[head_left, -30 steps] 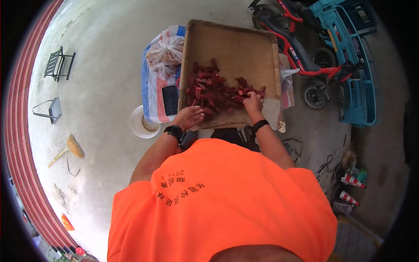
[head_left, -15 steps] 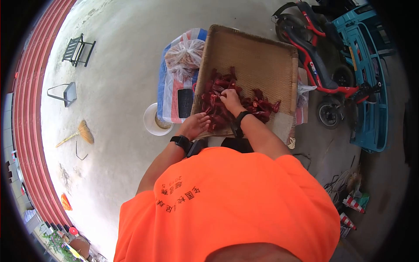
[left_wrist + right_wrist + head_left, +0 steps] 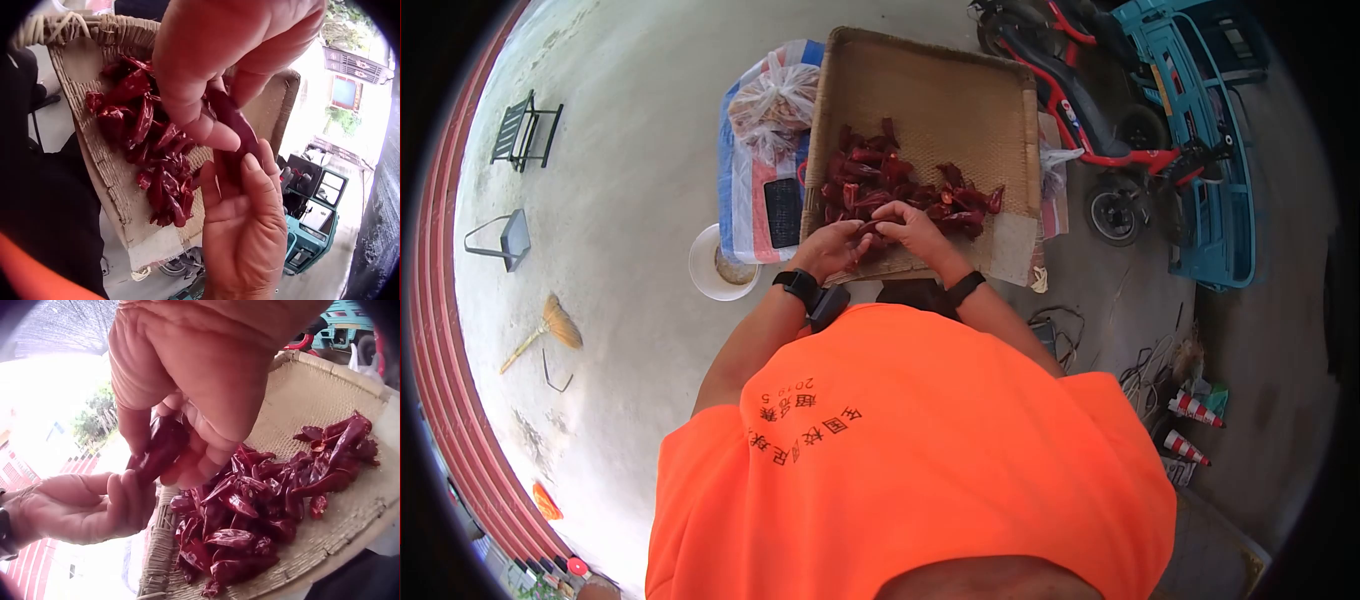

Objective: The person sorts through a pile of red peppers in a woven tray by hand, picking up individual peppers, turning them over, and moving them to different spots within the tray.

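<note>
A dried red chili pepper (image 3: 231,119) is stretched between both hands at the near edge of a woven tray. My left hand (image 3: 832,250) grips one end of it, and my right hand (image 3: 915,235) pinches the other. In the right wrist view the chili (image 3: 164,447) appears dark red and glossy, partly covered by fingers. Beside and below the hands, a pile of dried chilies (image 3: 237,512) lies in the near half of the woven tray (image 3: 930,90). A smaller group of chilies (image 3: 965,205) spreads to the right of the pile.
Left of the tray, a striped cloth (image 3: 745,220) bears a tied plastic bag (image 3: 772,105) and a dark flat rectangular object (image 3: 781,212). A white bucket (image 3: 718,280) stands below it on the floor. A red scooter (image 3: 1090,130) and teal cart (image 3: 1215,180) are at the right.
My right hand has moved from the right-hand chilies across to the main pile, then back to my left hand. Both hands now hold one chili between them. The head view shifted and returned.
</note>
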`<state>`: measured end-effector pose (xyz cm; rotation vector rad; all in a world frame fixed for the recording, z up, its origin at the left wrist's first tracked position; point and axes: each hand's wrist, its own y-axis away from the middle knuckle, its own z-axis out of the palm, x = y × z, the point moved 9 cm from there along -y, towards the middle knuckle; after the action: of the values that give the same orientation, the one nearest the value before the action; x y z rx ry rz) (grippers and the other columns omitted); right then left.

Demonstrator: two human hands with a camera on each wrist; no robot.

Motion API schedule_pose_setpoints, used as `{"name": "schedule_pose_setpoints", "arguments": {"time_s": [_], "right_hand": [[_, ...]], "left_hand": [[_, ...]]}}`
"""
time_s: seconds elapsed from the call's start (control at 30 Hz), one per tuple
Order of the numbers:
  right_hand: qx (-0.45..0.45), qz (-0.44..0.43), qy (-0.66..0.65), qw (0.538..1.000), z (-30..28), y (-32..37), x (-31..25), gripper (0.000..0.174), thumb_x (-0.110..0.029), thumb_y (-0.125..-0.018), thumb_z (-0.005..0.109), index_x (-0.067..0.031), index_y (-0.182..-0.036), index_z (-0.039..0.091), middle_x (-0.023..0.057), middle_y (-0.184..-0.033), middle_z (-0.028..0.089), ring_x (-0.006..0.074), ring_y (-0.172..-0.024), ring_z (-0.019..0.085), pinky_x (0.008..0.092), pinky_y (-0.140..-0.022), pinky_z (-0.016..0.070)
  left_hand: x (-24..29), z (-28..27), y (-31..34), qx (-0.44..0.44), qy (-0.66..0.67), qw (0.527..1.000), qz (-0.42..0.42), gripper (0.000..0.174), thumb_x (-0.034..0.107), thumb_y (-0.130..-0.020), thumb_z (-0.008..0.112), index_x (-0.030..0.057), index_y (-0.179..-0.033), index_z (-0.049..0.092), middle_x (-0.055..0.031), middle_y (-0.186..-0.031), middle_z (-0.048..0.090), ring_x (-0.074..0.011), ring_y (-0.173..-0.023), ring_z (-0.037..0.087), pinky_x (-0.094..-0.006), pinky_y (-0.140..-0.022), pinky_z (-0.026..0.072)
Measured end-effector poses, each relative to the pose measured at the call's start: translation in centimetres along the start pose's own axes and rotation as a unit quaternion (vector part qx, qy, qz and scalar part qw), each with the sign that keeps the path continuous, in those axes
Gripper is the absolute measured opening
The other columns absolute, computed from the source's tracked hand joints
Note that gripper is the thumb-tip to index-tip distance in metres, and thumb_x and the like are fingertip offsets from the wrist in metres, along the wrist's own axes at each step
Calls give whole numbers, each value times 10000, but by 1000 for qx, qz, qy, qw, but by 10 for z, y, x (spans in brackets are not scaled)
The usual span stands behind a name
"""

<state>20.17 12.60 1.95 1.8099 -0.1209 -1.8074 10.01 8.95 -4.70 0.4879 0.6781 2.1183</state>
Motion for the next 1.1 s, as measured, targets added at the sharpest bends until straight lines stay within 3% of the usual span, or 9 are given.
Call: {"name": "schedule_pose_setpoints", "arguments": {"time_s": [0.07,0.17,0.27,0.47,0.67,0.77,0.87,0.97,1.1], "right_hand": [[14,44,-22,999,-1,4,11,194,-152,-832,555,-54,-997,526,15,-838,564,99,-737,558,224,-647,470],[28,79,-53,995,-7,9,30,186,-151,-836,543,-58,-998,534,11,-839,566,105,-726,560,232,-635,472],[30,73,-65,995,-16,9,49,179,-136,-824,550,-59,-985,546,10,-841,567,109,-711,554,245,-622,471],[223,64,18,972,-107,15,72,171,-137,-809,551,-61,-963,562,1,-861,556,98,-740,536,236,-642,457],[395,64,217,890,-189,26,84,227,-168,-749,594,-39,-936,577,81,-873,584,210,-759,562,329,-695,455],[448,118,393,794,-201,23,74,222,-123,-733,555,-39,-937,581,161,-944,563,287,-833,551,378,-742,449],[384,29,377,843,-170,-11,37,258,-146,-709,577,-45,-946,585,173,-994,558,311,-918,534,375,-807,422],[221,-72,374,898,-133,-71,36,291,-128,-690,569,-45,-968,586,191,-1077,526,307,-964,515,370,-835,410],[138,-122,440,879,-93,-120,27,358,-111,-685,552,-41,-1036,572,200,-1123,500,290,-954,517,353,-839,410]], "left_hand": [[9,-18,-19,-77,-288,949,105,106,17,-841,477,10,-945,494,-88,-961,516,-179,-897,510,-271,-782,452],[2,-18,-18,-68,-229,969,69,183,-35,-812,473,34,-982,476,-87,-992,514,-181,-887,509,-293,-814,436],[-2,-10,1,21,-70,997,26,214,-9,-814,481,45,-1020,455,-85,-1005,508,-194,-892,506,-310,-825,434],[0,-26,11,152,-27,988,17,234,96,-857,465,58,-1083,421,-83,-1019,502,-205,-870,523,-314,-785,458],[-3,-40,8,179,-6,984,19,266,115,-871,446,58,-1128,405,-86,-1025,500,-199,-832,533,-307,-735,477],[-2,-42,11,189,9,982,24,263,115,-873,447,55,-1126,406,-86,-1027,500,-200,-833,533,-309,-736,477],[-6,-49,12,200,33,979,27,263,111,-870,455,54,-1123,408,-90,-1027,500,-206,-835,533,-314,-738,477],[-7,-54,16,216,56,974,34,269,103,-863,466,54,-1121,411,-93,-1025,503,-216,-836,534,-323,-741,477],[-7,-64,19,206,74,975,46,288,105,-852,481,55,-1127,415,-94,-1032,513,-227,-843,536,-342,-754,471]]}}
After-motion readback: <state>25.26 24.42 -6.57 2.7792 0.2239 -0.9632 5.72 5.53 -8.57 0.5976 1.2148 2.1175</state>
